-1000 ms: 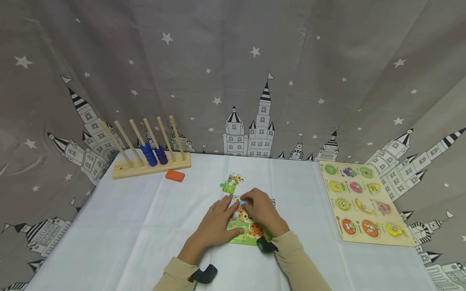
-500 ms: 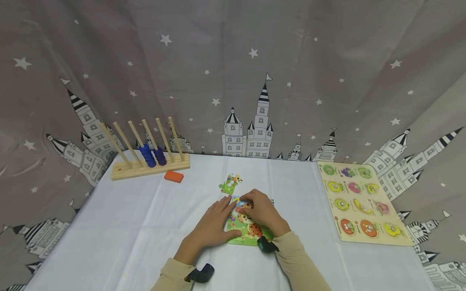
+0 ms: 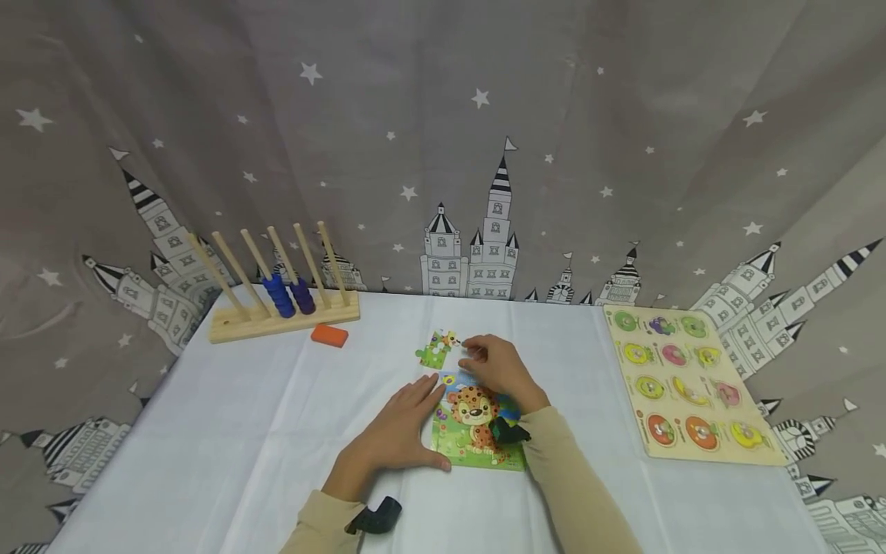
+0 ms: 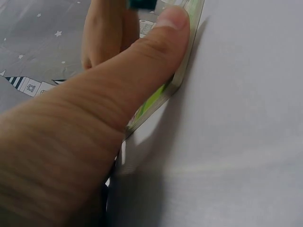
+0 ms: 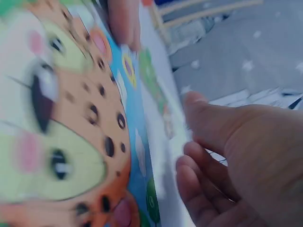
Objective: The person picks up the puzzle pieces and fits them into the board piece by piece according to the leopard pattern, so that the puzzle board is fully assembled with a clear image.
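Observation:
A leopard puzzle (image 3: 465,454) lies on the white table, its spotted face showing. My left hand (image 3: 393,431) rests along its left side, fingers stretched, and the left wrist view shows the thumb (image 4: 156,47) at the puzzle's edge. Just past the puzzle's top edge hovers my right hand (image 3: 504,368), fingers loosely bent. In the right wrist view, nothing shows between its thumb and fingers (image 5: 191,182). Close to those fingertips lie loose joined puzzle pieces (image 3: 434,354), green with a small giraffe-like head. The right wrist's dark strap covers part of the puzzle.
At the back left stands a wooden peg rack (image 3: 291,319) with blue and purple rings on two pegs. An orange block (image 3: 329,335) lies before it. A fruit knob board (image 3: 692,385) is at the right. Behind the table hangs a grey castle-print curtain (image 3: 374,154).
My right hand has left the puzzle's upper part and moved up toward the loose pieces, uncovering the leopard's face. The left hand has shifted slightly left and stays at the puzzle's side.

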The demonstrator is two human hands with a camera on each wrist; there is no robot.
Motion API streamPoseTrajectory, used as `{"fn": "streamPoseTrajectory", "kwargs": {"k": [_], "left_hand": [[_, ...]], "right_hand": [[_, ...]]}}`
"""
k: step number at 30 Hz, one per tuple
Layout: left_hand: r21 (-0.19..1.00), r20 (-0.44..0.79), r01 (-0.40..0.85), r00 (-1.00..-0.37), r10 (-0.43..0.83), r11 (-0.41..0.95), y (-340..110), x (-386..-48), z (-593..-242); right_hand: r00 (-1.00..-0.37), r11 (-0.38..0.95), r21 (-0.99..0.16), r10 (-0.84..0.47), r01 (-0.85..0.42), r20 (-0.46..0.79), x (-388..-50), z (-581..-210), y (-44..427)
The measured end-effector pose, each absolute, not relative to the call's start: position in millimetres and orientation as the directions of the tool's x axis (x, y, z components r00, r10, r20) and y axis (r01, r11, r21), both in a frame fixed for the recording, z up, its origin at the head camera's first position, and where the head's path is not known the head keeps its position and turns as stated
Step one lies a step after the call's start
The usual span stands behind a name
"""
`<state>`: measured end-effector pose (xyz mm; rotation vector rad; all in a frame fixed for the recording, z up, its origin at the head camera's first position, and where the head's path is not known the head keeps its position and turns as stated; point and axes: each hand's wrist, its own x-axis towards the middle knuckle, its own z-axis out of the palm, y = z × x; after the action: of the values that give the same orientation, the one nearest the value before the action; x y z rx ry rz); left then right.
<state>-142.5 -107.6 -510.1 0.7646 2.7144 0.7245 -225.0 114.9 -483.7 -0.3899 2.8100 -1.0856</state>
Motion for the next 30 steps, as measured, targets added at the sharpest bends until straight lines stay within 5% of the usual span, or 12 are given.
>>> {"fn": "streamPoseTrajectory", "kwargs": {"k": [14, 30], "left_hand": [[0.525, -0.073, 0.441, -0.829, 0.554, 0.728, -104.9, -140.7, -507.9], [0.527, -0.073, 0.432, -0.835, 0.545, 0.732, -107.2, -142.6, -507.9]], "right_hand": [[-0.981, 0.791, -0.591, -0.196, -0.156, -0.004, -267.2, -498.4, 86.4], [-0.999, 0.647, -0.762, -0.046, -0.019, -0.015, -260.0, -498.7, 87.4]]}}
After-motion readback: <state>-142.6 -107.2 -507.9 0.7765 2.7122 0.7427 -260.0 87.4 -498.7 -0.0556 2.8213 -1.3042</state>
